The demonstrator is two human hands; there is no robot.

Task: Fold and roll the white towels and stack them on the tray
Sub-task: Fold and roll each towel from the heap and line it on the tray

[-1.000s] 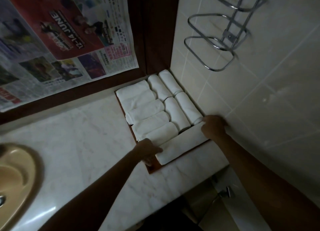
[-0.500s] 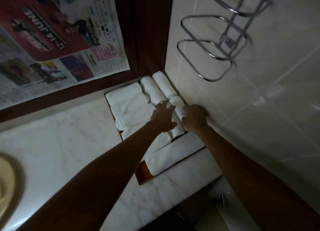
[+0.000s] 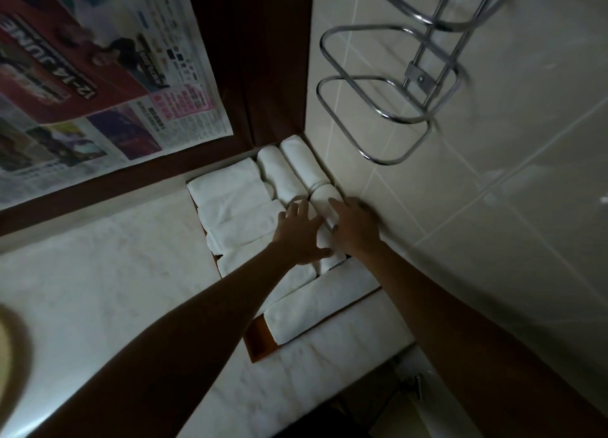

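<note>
Both hands lie flat, fingers spread: left hand (image 3: 301, 237) and right hand (image 3: 353, 227) pressing rolled white towels (image 3: 263, 220) on the brown wooden tray (image 3: 260, 342).

Two bare forearms reach in from the bottom edge, with no sleeve in view on either. The left hand (image 3: 301, 237) and the right hand (image 3: 353, 228) wear no gloves. No watch, ring or band shows on wrists or fingers, though the dim light hides fine detail.
</note>
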